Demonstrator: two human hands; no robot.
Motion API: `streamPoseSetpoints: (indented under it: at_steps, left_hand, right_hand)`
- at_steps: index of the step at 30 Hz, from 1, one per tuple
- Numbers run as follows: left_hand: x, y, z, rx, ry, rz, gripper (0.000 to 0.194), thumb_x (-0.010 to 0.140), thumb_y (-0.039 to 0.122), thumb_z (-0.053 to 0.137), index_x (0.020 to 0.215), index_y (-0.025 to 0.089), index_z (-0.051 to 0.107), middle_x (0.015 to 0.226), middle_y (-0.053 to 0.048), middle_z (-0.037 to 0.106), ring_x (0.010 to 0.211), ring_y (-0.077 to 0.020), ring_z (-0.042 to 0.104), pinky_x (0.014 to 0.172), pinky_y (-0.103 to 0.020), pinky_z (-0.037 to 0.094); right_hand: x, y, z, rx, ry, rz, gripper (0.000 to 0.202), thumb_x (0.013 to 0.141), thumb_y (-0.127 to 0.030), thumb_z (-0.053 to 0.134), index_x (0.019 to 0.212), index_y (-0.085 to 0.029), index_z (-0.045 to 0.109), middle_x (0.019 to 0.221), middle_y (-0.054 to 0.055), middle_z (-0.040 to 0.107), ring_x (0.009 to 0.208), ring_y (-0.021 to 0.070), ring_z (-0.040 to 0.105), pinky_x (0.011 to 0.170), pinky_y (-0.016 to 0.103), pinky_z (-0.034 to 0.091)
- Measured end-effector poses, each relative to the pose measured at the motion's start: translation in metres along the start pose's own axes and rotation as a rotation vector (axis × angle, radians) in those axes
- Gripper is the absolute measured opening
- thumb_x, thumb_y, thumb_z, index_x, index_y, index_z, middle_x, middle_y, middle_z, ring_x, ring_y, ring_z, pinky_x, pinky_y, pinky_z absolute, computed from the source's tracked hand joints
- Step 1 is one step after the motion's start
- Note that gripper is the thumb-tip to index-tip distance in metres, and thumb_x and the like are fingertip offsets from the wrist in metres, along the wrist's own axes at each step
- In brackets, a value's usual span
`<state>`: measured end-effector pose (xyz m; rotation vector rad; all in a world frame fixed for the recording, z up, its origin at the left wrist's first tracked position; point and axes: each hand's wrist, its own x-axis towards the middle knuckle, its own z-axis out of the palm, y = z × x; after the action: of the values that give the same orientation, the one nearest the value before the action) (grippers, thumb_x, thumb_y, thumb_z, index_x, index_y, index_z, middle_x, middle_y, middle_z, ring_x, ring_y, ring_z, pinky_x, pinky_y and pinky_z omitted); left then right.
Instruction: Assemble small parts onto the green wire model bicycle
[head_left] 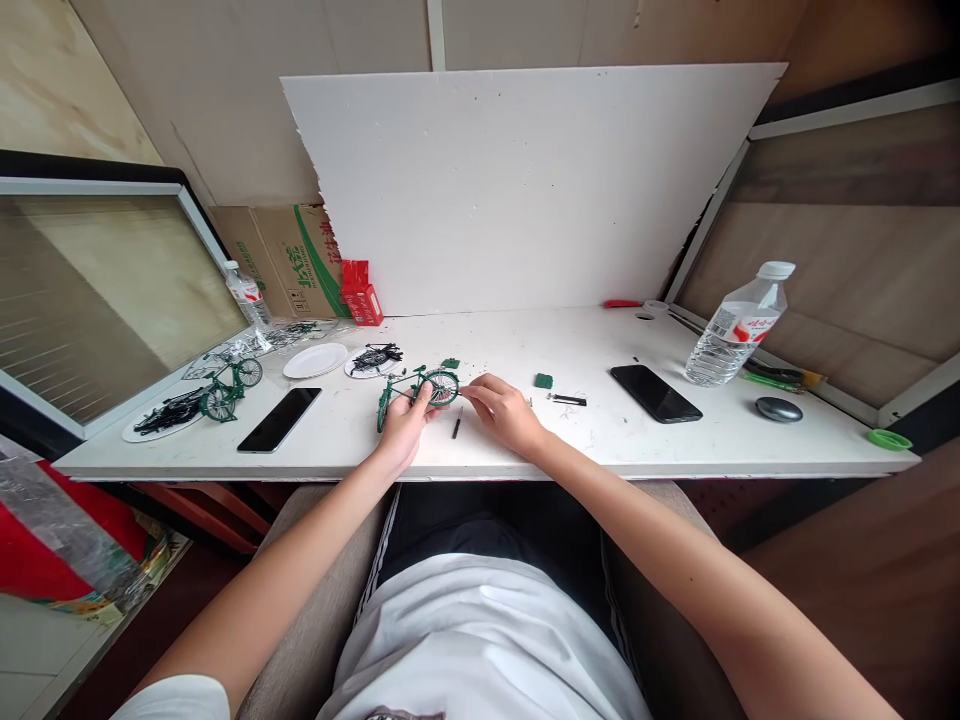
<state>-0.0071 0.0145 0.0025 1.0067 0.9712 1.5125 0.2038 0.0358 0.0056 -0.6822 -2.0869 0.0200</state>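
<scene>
A small green model bicycle (442, 388) is held just above the white table by my left hand (405, 430), with thumb and fingers closed on its lower frame. My right hand (506, 410) is beside the rear of the bicycle, its thumb and forefinger pinched together close to the wheel. Whatever sits between those fingertips is too small to make out. Below the wheel, a short dark tool (457, 422) lies on the table between my hands. Green pieces (544, 381) and a black strip (568, 399) rest to the right of my right hand.
A second model bicycle (229, 387) stands at left by a plate of black parts (161, 418). One phone (280, 420) lies at left, another phone (655, 393) at right. Beyond are a water bottle (739, 330), a grey oval object (778, 409) and a red box (362, 294).
</scene>
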Motion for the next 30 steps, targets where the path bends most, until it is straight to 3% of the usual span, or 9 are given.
streamPoseSetpoints:
  at_steps: [11,19,30]
  left_hand:
    - [0.0002,-0.0016,-0.0004,0.008,-0.025,0.010,0.056,0.077,0.065,0.092,0.100,0.017,0.076,0.108,-0.013,0.082,0.097,-0.0281,0.077,0.091,-0.040,0.055]
    - [-0.0019,0.0005,0.0029,0.001,-0.005,0.010,0.053,0.074,0.064,0.094,0.093,0.017,0.077,0.102,-0.012,0.080,0.096,-0.0283,0.076,0.088,-0.040,0.056]
    - [-0.0009,-0.0018,0.0024,0.011,-0.012,0.033,0.052,0.075,0.061,0.093,0.095,0.016,0.078,0.103,-0.012,0.080,0.095,-0.0253,0.072,0.086,-0.036,0.055]
  right_hand:
    - [0.0008,-0.0016,-0.0014,0.013,-0.003,-0.019,0.033,0.115,-0.025,0.045,0.129,-0.024,0.075,0.112,0.013,0.073,0.100,0.0248,0.073,0.088,0.040,0.064]
    - [-0.0017,0.0005,-0.0025,-0.055,-0.056,-0.002,0.034,0.110,-0.017,0.048,0.129,-0.022,0.076,0.108,0.013,0.072,0.096,0.0253,0.071,0.086,0.040,0.063]
    - [-0.0032,-0.0006,-0.0020,-0.082,-0.056,-0.015,0.034,0.112,-0.020,0.046,0.128,-0.022,0.076,0.104,0.012,0.072,0.092,0.0238,0.071,0.081,0.036,0.062]
